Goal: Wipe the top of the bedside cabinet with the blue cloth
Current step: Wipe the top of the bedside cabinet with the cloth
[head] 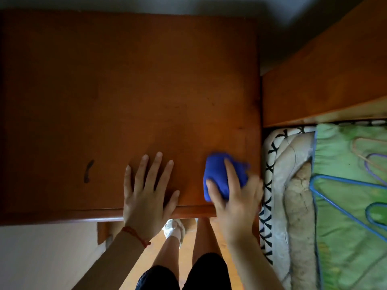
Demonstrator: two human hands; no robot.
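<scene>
The bedside cabinet's brown wooden top (125,91) fills most of the view. A bunched blue cloth (217,174) lies on its near right corner. My right hand (236,197) presses down on the cloth with its fingers gripping it, and looks slightly blurred. My left hand (146,189) rests flat on the top near the front edge, fingers spread, holding nothing. A red string bracelet circles my left wrist.
A dark mark (88,171) sits on the top left of my hands. The bed's wooden headboard (324,80) and mattress edge (270,185) adjoin the cabinet's right side. Green bedding (345,206) carries blue plastic hangers (335,193). My legs and a shoe (173,229) show below.
</scene>
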